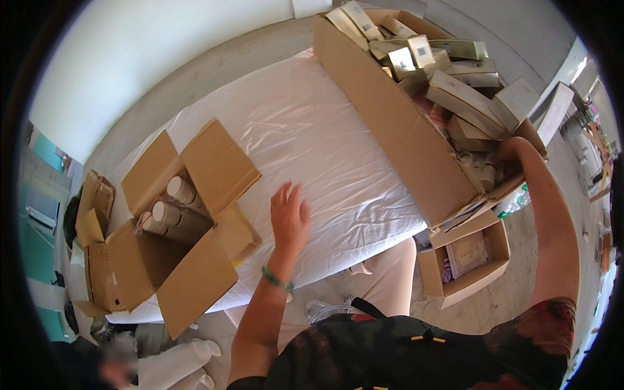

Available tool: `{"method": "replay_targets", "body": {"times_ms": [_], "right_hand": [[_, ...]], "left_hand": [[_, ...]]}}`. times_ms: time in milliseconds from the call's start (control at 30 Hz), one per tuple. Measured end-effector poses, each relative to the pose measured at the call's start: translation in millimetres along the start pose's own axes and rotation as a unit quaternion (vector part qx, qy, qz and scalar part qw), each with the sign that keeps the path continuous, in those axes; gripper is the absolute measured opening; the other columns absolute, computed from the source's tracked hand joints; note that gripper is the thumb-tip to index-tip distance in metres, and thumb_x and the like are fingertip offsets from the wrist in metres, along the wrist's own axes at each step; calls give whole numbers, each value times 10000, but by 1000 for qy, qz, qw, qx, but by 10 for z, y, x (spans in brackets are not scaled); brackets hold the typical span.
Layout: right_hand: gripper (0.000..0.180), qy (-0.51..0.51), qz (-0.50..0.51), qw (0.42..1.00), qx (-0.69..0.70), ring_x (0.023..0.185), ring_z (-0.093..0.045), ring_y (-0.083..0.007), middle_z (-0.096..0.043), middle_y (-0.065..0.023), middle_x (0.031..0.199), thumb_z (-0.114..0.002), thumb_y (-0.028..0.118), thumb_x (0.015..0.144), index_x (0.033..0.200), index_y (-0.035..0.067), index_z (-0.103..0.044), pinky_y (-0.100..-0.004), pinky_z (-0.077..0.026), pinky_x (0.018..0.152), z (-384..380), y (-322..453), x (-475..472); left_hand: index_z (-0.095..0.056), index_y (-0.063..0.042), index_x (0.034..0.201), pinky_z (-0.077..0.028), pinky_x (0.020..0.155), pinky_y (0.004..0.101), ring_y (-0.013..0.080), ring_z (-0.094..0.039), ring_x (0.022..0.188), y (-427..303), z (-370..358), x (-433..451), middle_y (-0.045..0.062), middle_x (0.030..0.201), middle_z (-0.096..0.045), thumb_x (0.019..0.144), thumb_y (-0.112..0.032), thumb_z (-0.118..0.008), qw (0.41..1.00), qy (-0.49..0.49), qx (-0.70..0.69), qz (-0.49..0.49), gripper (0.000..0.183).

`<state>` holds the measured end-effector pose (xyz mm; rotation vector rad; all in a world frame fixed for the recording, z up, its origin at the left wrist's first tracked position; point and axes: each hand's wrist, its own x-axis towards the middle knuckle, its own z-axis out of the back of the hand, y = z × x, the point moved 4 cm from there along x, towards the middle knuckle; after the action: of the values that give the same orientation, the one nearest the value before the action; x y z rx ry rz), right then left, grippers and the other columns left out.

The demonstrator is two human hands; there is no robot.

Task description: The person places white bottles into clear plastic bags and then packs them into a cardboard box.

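My left hand (289, 219) hovers over the plastic-covered table (312, 141) with its fingers somewhat apart and nothing in it. On the right, my right hand (512, 155) reaches into the near end of a long cardboard box (390, 131), beside pale round-ended items (487, 173); its fingers are hidden, so I cannot tell what they touch. Gold and cream cartons (465, 97) lie heaped in that long box. Left of my left hand, an open cardboard box (195, 282) with raised flaps holds several cylindrical tubes with whitish ends (165, 213) at its far side.
On the floor at the lower right stands a small cardboard box (475, 285) holding a flat printed packet (468, 254). More opened cardboard (100, 273) lies at the table's left end. Another person (117, 365) is at the lower left, near that end.
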<state>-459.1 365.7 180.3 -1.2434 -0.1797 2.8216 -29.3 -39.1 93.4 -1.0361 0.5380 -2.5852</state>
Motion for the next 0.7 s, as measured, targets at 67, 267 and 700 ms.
{"method": "replay_targets", "body": {"times_ms": [67, 267, 700], "right_hand": [[410, -8, -28, 996, 78, 757, -658, -240, -686, -123, 967, -644, 386, 863, 1069, 32, -652, -413, -557, 695, 59, -165, 211], [455, 16, 102, 976, 190, 896, -638, -290, -654, -185, 1005, -662, 392, 855, 1094, 11, -594, -440, -535, 787, 32, -40, -27], [431, 4, 55, 983, 176, 859, -632, -255, -655, -126, 982, -732, 360, 786, 1058, 41, -632, -407, -554, 682, -116, 141, -302]], "left_hand": [[-512, -26, 1238, -368, 1002, 468, 386, -425, 1220, 125, -225, 251, 227, 1336, -442, 810, -84, -611, 998, 13, 28, 50, 443], [-477, -41, 1312, -253, 1096, 466, 395, -306, 1333, 505, -475, 582, 231, 1440, -337, 859, -156, -555, 969, 88, 115, 202, 473], [-656, -106, 980, -398, 909, 475, 310, -546, 1079, 809, -707, 727, 113, 1107, -621, 841, -142, -585, 973, -11, 206, 106, 161]]}}
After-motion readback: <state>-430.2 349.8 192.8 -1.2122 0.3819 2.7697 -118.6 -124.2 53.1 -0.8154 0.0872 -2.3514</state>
